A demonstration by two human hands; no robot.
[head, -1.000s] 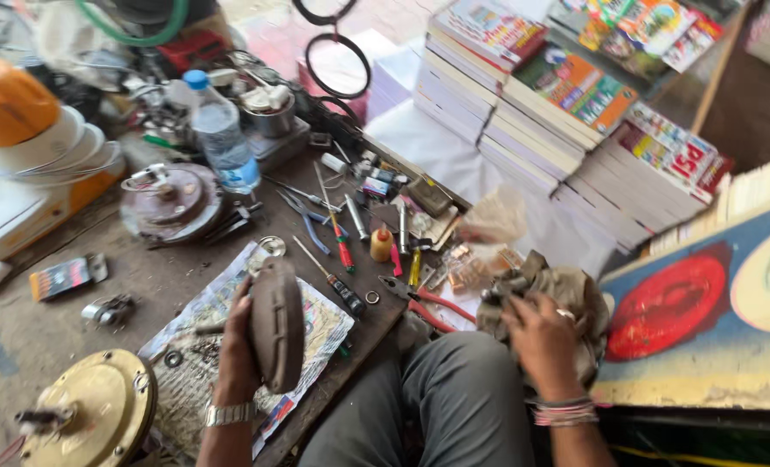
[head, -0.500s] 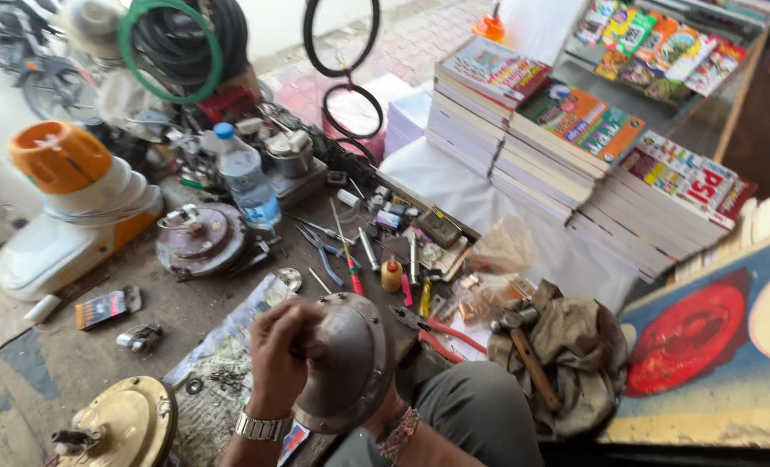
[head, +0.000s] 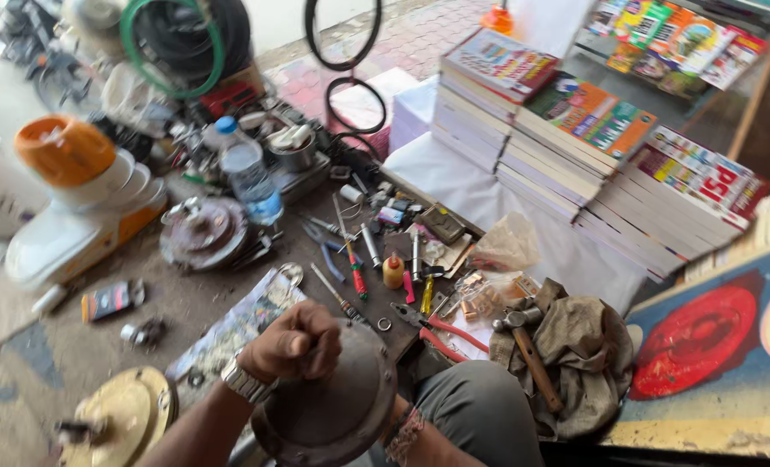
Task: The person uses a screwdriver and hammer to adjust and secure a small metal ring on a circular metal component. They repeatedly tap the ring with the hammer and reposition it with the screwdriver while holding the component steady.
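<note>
Grey metal cover [head: 329, 406] between two hands; one hammer [head: 527, 350].

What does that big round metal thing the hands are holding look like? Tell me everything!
The round metal cover is a dull grey-brown dome, like the housing of a motor, and looks worn and grimy. Small bolt holes sit along its flat rim. It is held low over the person's lap, domed side up and tilted. The left hand, closed in a fist with a wristwatch on the wrist, rests on its top. The right hand is hidden beneath it; only the forearm shows.
</note>
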